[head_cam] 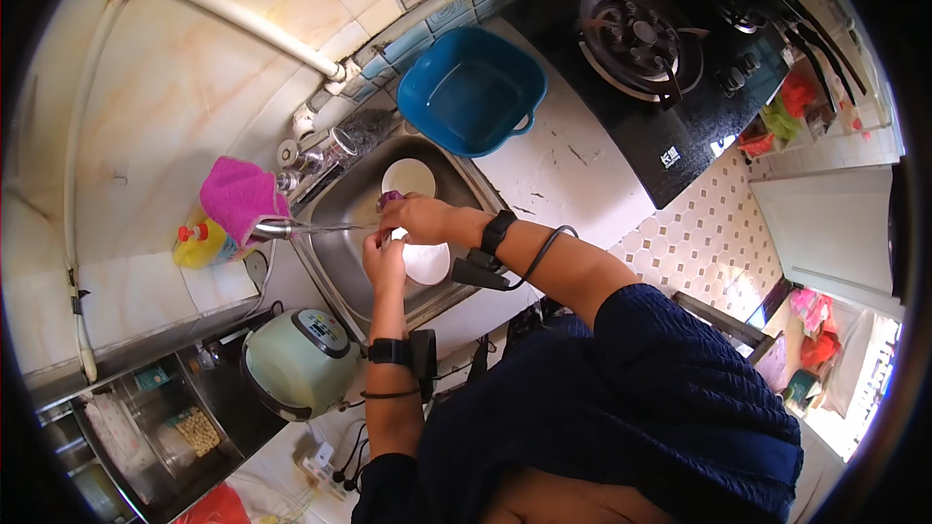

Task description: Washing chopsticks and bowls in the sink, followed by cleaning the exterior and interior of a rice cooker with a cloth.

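Note:
Over a stainless steel sink (342, 262), my left hand (384, 262) and my right hand (419, 218) meet at the end of a running stream of water. A purple cloth or scrubber (391, 197) shows at the fingers of my right hand. My left hand's fingers are curled at a small white item that my hands mostly hide. One white bowl (409, 176) lies in the sink beyond my hands, and another white dish (427, 263) lies on the near side. Water runs from the metal faucet (273, 230), which has a pink cloth (242, 196) draped over it.
A blue plastic basin (473, 91) stands on the counter behind the sink, beside a black gas stove (648, 51). Left of the sink are a yellow detergent bottle (207, 244), glass jars (320, 153) and a pale green rice cooker (302, 364). A power strip (320, 469) lies below.

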### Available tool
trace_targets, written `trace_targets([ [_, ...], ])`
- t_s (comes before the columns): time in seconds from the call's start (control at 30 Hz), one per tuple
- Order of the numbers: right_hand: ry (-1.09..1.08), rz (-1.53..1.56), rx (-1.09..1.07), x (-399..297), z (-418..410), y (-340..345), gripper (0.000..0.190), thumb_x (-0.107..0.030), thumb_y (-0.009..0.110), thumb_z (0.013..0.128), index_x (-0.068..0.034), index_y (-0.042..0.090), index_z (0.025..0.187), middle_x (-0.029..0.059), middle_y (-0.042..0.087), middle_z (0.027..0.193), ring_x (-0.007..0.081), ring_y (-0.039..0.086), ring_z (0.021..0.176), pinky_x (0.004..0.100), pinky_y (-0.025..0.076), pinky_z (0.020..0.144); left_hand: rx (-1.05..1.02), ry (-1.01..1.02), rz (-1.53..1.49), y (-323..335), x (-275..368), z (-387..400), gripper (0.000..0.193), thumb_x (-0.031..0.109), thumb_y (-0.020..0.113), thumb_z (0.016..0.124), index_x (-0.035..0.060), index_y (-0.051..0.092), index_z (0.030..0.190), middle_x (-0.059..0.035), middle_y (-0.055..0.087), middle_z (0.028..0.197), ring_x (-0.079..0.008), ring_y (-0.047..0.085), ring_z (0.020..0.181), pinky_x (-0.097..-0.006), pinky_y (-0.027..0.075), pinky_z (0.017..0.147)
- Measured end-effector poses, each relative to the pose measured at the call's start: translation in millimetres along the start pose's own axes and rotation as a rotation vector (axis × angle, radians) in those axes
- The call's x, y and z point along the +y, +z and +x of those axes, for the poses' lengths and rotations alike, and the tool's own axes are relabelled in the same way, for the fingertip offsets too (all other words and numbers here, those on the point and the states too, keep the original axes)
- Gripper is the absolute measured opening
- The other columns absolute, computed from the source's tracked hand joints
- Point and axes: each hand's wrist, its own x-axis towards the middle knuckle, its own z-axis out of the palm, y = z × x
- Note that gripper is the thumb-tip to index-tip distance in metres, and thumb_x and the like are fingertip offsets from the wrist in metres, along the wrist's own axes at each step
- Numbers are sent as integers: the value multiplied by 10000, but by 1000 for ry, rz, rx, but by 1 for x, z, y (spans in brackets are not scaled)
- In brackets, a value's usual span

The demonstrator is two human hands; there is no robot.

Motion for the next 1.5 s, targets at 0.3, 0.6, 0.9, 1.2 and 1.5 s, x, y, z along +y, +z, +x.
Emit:
trace_targets([
  [0.3, 869, 642, 101, 24, -11, 54, 341, -101, 560, 594, -15, 566, 924, 215, 585, 838, 316, 570, 827, 358, 462, 702, 184, 39, -532, -6, 16, -17, 397, 36, 406, 666, -31, 457, 1054, -104, 521, 995, -214, 520, 888, -314, 415, 782],
  [0.6, 1155, 1758, 418, -20, -16, 84, 476, 91, 411, 658, -37, 420, 1117, 146, 510, 1008, 341, 530, 935, 495, 480, 645, 287, 172, -688, 12, -19, -33, 502, 108, 341, 745, 48, 284, 1240, -136, 397, 1183, -285, 468, 1029, -355, 439, 809],
  [0.9, 1408, 570, 314, -62, 4, 33, 400, -81, 508, 740, -87, 407, 1127, 196, 403, 1154, 365, 492, 998, 398, 427, 828, -616, -154, -480, -24, -114, 26, 310, 217, 414, 868, 39, 440, 1121, -67, 533, 989, -164, 531, 913, -274, 452, 718],
  [1.2, 455, -303, -752, -12, -11, 24, 294, -222, 645, 667, -66, 620, 915, 151, 611, 894, 278, 601, 824, 363, 483, 717, -227, -213, -807, -14, -27, -7, 345, 196, 461, 814, 26, 441, 1114, -90, 538, 1026, -212, 536, 957, -342, 434, 809],
  [1.5, 1402, 529, 233, 1, -17, 77, 310, -159, 577, 725, -8, 544, 994, 143, 585, 943, 249, 577, 876, 315, 470, 721, 45, 17, -602, 1, -3, -14, 630, 33, 463, 647, 30, 275, 1248, -126, 415, 1171, -259, 451, 1044, -357, 394, 859],
])
